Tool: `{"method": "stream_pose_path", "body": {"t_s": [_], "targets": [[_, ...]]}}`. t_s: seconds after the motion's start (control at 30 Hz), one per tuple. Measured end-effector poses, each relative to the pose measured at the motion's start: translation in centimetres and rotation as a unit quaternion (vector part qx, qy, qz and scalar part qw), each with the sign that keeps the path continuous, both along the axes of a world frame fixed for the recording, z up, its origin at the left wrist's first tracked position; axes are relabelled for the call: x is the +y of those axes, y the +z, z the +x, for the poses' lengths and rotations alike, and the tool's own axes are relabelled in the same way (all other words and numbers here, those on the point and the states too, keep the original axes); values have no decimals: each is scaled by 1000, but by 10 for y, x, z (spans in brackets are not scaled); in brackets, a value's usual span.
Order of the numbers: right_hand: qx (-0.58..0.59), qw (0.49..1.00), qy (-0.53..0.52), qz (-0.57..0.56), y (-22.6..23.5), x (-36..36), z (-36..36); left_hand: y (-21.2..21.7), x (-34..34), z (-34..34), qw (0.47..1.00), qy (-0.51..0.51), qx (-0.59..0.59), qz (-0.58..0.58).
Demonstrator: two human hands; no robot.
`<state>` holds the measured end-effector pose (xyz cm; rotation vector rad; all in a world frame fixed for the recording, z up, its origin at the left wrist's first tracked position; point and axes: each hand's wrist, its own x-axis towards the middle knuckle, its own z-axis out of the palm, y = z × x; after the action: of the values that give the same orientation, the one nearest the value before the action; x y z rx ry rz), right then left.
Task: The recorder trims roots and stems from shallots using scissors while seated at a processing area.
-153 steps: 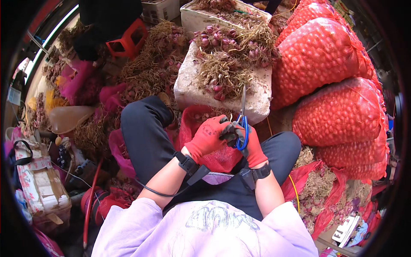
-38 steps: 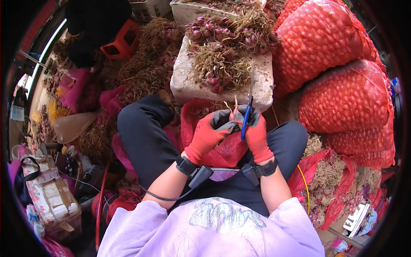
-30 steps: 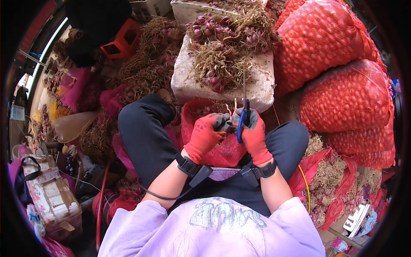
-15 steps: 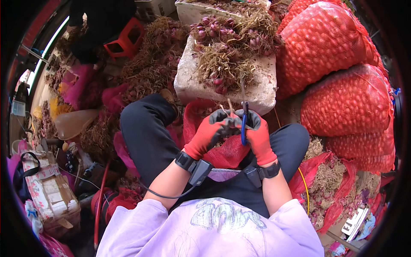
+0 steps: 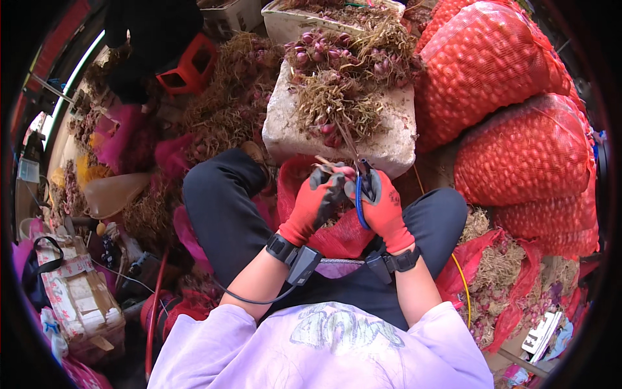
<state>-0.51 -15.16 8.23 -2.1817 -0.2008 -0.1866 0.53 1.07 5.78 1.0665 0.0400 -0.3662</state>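
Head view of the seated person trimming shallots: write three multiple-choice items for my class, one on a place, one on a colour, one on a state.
1. Where does the white foam box stand?
A. In front of the person's knees
B. Behind the person
C. On the person's lap

2. What colour are the gloves?
A. Blue
B. Red
C. White

3. What is the right hand doing?
A. Hanging empty
B. Resting on a sack
C. Holding blue-handled scissors

Answers: 1 A, the box heaped with shallots sits just beyond the knees. 2 B, both hands wear red gloves with dark fingertips. 3 C, the scissors' blades point up from the right hand, while the left hand pinches a shallot beside them.
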Motion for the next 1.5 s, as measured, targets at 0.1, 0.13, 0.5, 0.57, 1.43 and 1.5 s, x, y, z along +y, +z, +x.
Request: {"method": "stream_pose_path", "body": {"t_s": [0.1, 0.13, 0.5, 0.57, 1.43, 1.5], "targets": [[31, 999, -11, -5, 8, 0, -5, -3, 8, 10, 995, 75, -13, -62], [27, 999, -10, -39, 9, -3, -5, -1, 13, 12, 990, 106, -19, -89], [35, 993, 79, -82, 10, -6, -9, -4, 25, 17, 975, 211, -58, -26], [17, 994, 67, -80, 8, -5, -9, -6, 23, 17, 975, 210, -63, -27], [36, 987, 40, 154, 3, -2, 2, 2, -9, -15, 986, 49, -123, 104], [48, 992, 53, 107, 8, -3, 1, -3, -9, -17, 984, 55, -131, 112]]}}
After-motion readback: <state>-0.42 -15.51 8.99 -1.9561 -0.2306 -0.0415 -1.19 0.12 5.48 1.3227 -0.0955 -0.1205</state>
